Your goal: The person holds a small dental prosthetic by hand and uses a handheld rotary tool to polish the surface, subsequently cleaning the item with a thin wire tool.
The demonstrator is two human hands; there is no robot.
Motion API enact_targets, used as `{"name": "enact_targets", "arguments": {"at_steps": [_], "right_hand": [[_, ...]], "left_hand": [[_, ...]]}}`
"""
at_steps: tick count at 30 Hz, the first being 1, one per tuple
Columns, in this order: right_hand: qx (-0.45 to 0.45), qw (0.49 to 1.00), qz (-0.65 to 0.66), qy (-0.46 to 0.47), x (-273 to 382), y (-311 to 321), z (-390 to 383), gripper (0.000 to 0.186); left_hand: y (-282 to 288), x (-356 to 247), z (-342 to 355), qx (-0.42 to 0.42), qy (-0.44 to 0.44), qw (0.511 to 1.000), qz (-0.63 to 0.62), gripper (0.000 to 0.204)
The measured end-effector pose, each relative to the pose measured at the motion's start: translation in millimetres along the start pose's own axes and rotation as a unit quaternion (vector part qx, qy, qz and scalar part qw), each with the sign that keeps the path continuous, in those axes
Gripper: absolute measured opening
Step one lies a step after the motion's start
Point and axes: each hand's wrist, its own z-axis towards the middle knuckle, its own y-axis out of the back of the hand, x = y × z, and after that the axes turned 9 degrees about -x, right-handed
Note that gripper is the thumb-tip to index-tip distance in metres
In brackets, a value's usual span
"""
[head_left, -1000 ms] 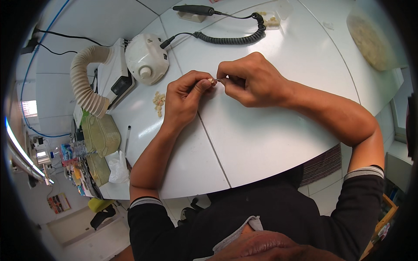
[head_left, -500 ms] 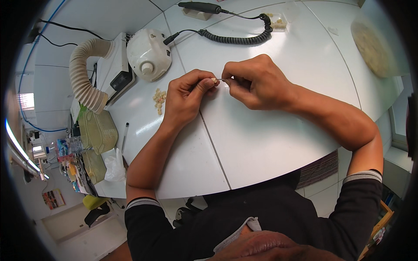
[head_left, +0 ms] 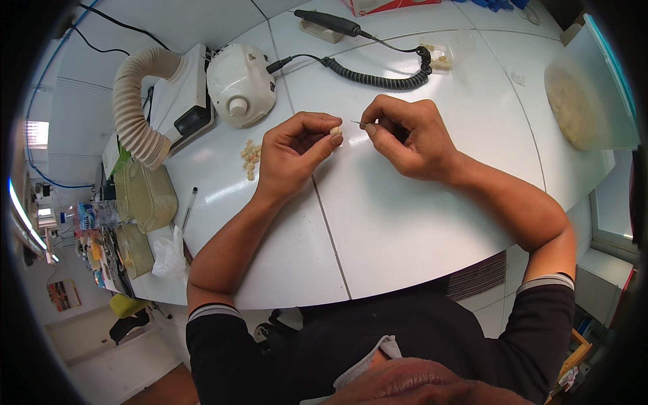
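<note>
Above the white table [head_left: 405, 236], my left hand [head_left: 289, 154] pinches a small cream, tooth-like piece [head_left: 336, 133] between thumb and fingertips. To its right, my right hand [head_left: 417, 138] is closed on a thin metal pin-like tool [head_left: 356, 122], most of it hidden by the fingers. The tool's tip points toward the piece, with a short gap between them. On the table left of my left hand lies a loose pile of similar cream pieces [head_left: 250, 159].
At the back left stand a white motor unit [head_left: 239, 84] and a ribbed hose [head_left: 125, 94]. A coiled cord [head_left: 381, 82] runs to a black handpiece [head_left: 329, 23]. A clear container [head_left: 587, 108] stands far right; a pen [head_left: 190, 209] and green baskets [head_left: 154, 202] sit left.
My right hand has drawn the tool tip away from the cream piece, opening a gap. The left fingers have shifted, so more of the piece shows. The view has moved slightly.
</note>
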Motion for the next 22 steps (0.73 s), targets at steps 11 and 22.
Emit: {"name": "enact_targets", "arguments": {"at_steps": [11, 22], "right_hand": [[0.063, 0.997, 0.008, -0.038, 0.6, 1.8, 0.7, 0.009], [0.069, 0.996, 0.005, -0.055, 11.3, 5.1, 6.6, 0.027]], "left_hand": [[0.0, 2.1, 1.2, 0.006, 0.011, 1.0, 0.013, 0.017], [1.0, -7.6, -0.7, 0.011, 0.04, 0.998, 0.046, 0.018]]}}
